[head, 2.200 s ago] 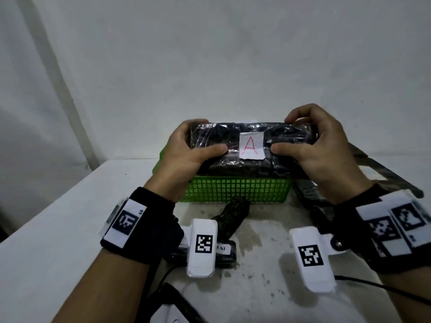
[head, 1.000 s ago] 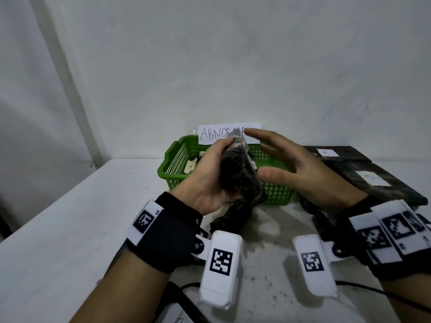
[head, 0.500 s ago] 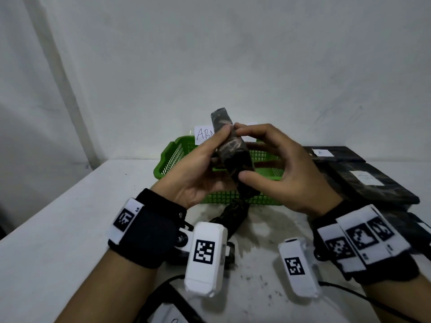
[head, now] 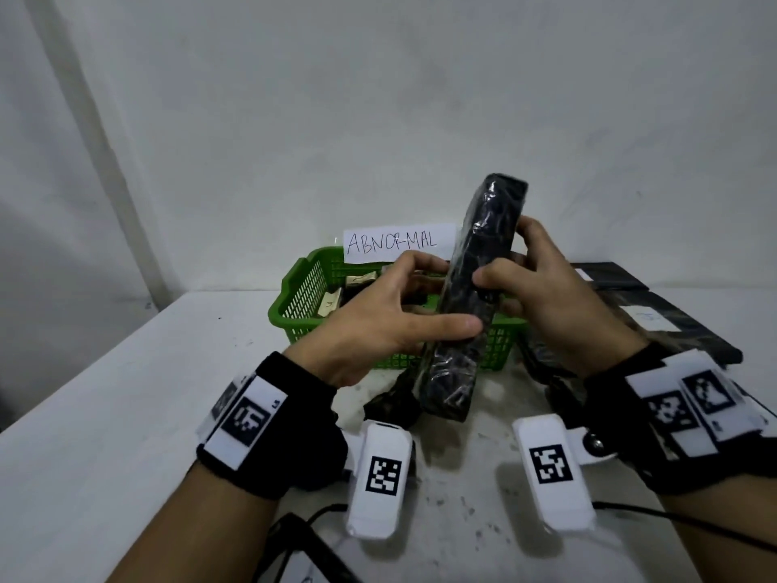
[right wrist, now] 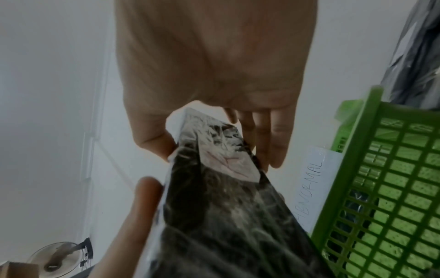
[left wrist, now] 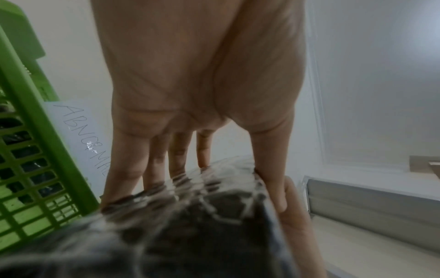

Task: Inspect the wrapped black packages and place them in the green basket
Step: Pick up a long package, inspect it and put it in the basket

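Black wrapped package [head: 471, 296] upright, pinched between left hand [head: 378, 317] and right hand [head: 542, 292].

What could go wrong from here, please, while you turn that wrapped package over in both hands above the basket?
1. The package stands almost on end, pinched at its middle by the left hand and right hand; the glossy wrap may slip.
2. The green basket already holds items, so a drop might land on them unevenly.
3. Its lower end hangs near another dark package on the table and could knock it.
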`<action>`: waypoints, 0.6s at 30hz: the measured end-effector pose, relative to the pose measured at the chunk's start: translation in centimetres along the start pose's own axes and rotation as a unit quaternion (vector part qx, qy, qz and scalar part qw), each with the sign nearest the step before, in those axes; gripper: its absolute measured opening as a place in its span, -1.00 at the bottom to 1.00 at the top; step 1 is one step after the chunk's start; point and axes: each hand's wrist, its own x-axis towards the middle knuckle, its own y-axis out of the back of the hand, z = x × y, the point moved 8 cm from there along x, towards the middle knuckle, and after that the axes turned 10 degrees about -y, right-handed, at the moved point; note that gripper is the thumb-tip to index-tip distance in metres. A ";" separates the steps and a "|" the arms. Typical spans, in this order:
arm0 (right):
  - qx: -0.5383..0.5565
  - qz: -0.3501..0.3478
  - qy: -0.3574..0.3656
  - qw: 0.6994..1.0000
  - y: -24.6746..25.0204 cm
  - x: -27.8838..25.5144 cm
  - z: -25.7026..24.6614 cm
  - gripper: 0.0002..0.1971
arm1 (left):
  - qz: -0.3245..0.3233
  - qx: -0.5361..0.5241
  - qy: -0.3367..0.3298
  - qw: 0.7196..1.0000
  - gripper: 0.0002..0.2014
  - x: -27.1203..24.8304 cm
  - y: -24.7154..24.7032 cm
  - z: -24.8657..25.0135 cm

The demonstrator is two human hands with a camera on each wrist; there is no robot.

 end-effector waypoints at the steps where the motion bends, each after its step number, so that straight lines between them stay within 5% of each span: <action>1: -0.007 0.015 0.011 1.000 0.0 -0.1 -0.1 -0.16 | -0.001 0.001 -0.001 1.000 -0.31 0.0 0.1 -0.1; 4: -0.041 0.032 0.028 0.998 0.0 -0.3 -0.3 -0.09 | -0.010 0.010 -0.005 1.000 -0.32 -0.1 0.5 -0.1; 9: 0.000 -0.039 0.032 0.999 0.6 -0.9 -2.5 0.13 | -0.030 0.076 -0.076 0.994 -0.34 -0.4 1.6 1.9; 14: 0.098 -0.138 0.063 0.984 -1.0 -2.6 -4.4 -0.21 | -0.003 0.170 -0.171 0.970 -0.31 -0.4 1.7 3.7; 18: 0.129 -0.122 0.069 0.982 -1.6 -2.3 -4.6 -0.53 | 0.029 0.203 -0.199 0.958 -0.37 -0.4 2.6 3.8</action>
